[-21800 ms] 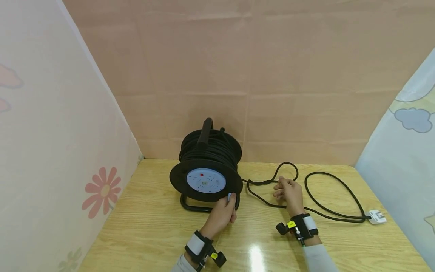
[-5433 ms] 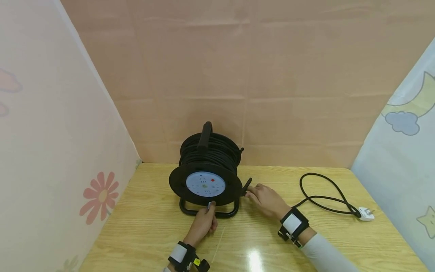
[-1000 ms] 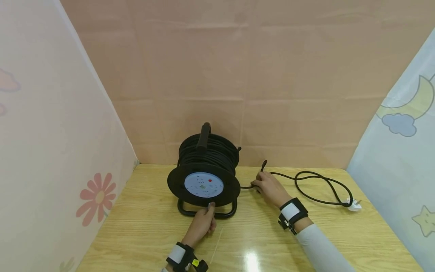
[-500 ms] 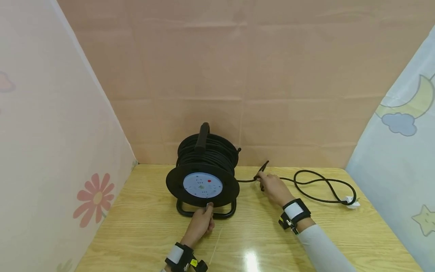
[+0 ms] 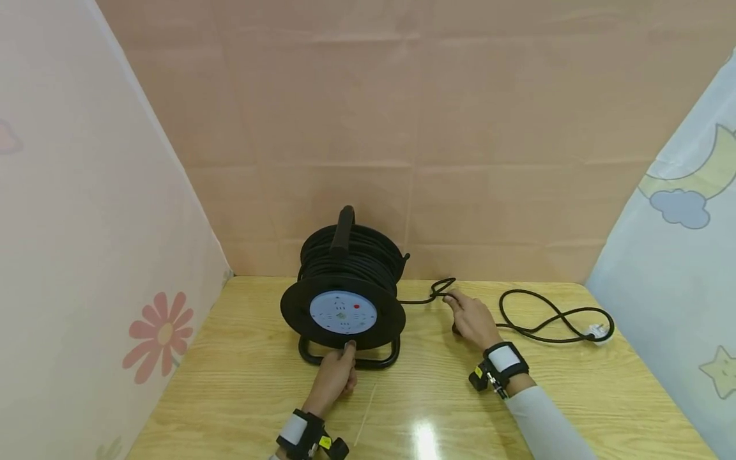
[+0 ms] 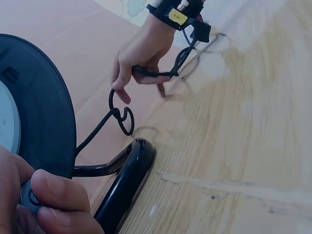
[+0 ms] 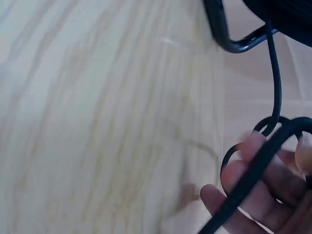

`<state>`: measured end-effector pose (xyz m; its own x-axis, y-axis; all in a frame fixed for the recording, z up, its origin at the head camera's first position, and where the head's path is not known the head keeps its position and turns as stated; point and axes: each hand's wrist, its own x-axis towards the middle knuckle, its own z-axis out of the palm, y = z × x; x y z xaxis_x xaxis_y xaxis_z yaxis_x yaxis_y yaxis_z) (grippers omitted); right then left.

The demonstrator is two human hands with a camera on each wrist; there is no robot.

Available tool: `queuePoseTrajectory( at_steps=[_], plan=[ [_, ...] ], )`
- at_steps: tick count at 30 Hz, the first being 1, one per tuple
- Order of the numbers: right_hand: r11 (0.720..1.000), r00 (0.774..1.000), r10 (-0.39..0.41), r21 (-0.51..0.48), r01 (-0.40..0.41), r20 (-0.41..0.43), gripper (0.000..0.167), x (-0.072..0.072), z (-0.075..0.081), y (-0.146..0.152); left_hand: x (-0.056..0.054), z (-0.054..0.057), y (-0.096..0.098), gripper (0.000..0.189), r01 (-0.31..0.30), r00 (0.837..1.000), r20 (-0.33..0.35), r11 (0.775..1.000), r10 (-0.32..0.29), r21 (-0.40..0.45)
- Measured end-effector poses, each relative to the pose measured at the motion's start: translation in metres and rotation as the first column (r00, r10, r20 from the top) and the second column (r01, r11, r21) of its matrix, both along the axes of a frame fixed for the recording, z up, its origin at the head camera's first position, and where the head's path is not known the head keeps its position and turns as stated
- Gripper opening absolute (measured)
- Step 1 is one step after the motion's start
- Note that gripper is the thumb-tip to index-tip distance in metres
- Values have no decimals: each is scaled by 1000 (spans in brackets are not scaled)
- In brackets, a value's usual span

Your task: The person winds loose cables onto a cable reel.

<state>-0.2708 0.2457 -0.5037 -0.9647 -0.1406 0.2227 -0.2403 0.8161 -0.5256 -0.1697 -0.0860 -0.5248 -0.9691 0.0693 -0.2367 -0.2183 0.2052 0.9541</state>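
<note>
Behind your left hand (image 5: 330,375) you wear a black strap (image 5: 310,429) with a white rectangular patch (image 5: 293,429), a small black camera (image 5: 337,449) and a yellow label (image 5: 325,442). Your right hand (image 5: 474,321) has a matching black band (image 5: 509,372) behind it, white-patched too, with a silver metal fitting (image 6: 183,5) and a yellow tag (image 6: 176,17) bearing small dark characters. Your right sleeve (image 5: 546,421) is plain pale grey.

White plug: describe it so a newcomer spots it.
On the wood-grain table, follow the black cable from the reel past the right hand. At its loop's right end, near the table's edge, lies the plug: white with pins, unlike the black cable.
</note>
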Motion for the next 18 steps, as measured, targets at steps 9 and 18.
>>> queuePoseTrajectory(
  at_steps=[9, 18],
  plan=[
    [962, 978, -202, -175, 208, 52, 38, 8, 10, 14, 1, -1, -7, 57, -14, 1000, 4, 1000, 14, -17],
    [929, 958, -262, -240, 282, 114, 40, 13, 17, 29, 0, 0, -8, 54, -24, 1000, 18, 1000, 24, 2]
  ],
)
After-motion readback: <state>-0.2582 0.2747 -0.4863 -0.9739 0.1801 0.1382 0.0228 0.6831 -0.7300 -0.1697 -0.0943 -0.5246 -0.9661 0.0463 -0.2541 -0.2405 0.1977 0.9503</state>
